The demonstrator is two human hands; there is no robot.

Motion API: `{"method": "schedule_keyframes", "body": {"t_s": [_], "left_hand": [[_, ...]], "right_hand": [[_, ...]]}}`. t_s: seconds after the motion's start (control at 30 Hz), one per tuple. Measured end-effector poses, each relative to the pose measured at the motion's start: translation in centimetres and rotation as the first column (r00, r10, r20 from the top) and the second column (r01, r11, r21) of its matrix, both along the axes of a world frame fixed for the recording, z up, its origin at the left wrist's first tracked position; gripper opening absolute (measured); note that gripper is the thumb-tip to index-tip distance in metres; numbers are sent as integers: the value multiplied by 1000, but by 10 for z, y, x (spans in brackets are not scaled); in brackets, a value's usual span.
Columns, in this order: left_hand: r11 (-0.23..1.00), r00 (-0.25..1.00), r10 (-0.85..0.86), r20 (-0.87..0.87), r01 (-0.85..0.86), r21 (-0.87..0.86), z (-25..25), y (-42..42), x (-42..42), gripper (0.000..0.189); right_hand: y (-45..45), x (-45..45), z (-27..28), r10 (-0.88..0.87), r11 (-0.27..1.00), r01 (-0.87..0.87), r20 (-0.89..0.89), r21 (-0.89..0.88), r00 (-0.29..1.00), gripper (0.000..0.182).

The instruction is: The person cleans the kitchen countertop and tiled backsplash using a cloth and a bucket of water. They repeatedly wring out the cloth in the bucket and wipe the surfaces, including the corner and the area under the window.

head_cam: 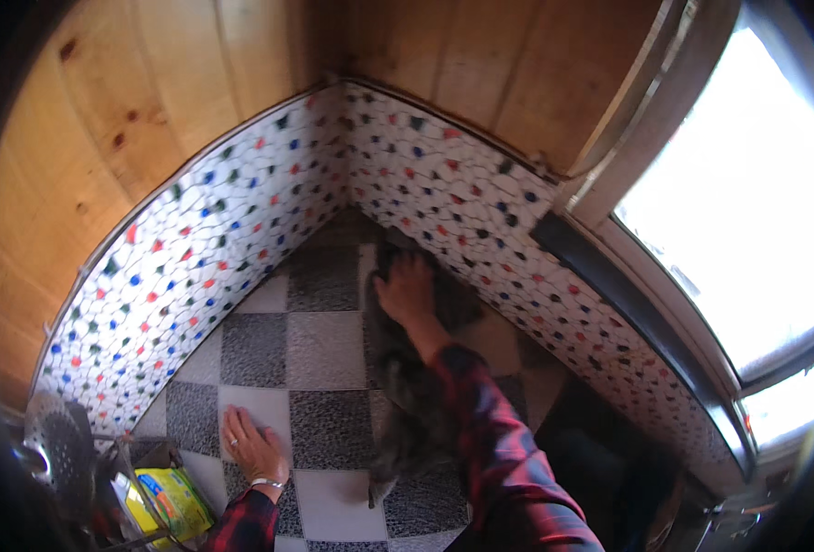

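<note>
A rumpled dark grey cloth (407,414) stretches over the checkered tile surface (324,345) toward the corner. My right hand (408,286) presses on its far end, close to the right-hand wall, with the fingers spread over the fabric; shadow blurs the outline there. Resting flat on the tiles to the left is my left hand (255,445), which holds nothing and wears a ring and a silver bracelet. Both arms are in red-and-black plaid sleeves, and the right one hides part of the cloth.
Mosaic-patterned walls (241,228) meet in the corner below wood panelling (103,138). At lower left are a perforated metal skimmer (58,435) and a wire caddy (148,476) holding a yellow-green package (176,500). A bright window (731,200) with a dark sill (628,317) is on the right.
</note>
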State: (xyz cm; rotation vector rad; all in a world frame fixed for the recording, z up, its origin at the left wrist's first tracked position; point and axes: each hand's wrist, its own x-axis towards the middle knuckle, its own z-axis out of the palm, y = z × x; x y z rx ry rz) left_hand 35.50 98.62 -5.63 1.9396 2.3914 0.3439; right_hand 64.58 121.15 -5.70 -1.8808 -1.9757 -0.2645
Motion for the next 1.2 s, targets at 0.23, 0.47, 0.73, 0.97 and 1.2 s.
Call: {"method": "schedule_keyframes", "body": {"t_s": [0.23,0.47,0.73,0.97,1.2], "left_hand": [[999,998,-13,-55,15,35,-9,-1,-2,55],[997,998,-16,-62,21,75,-7,-5,-8,52],[993,996,-35,-83,44,110,-10,1,-4,54],[997,997,-46,-54,50,67,-5,-1,-4,54],[999,999,-38,11,38,-3,4,3,-1,58]], "right_hand": [[-86,101,-5,94,994,-92,30,-56,995,46],[-230,182,-1,-175,954,227,250,-197,952,44],[-168,144,-3,52,998,-49,100,-35,994,40],[-255,201,7,-148,947,220,289,-233,946,38],[-119,105,-27,183,983,-178,153,-50,971,32]]}}
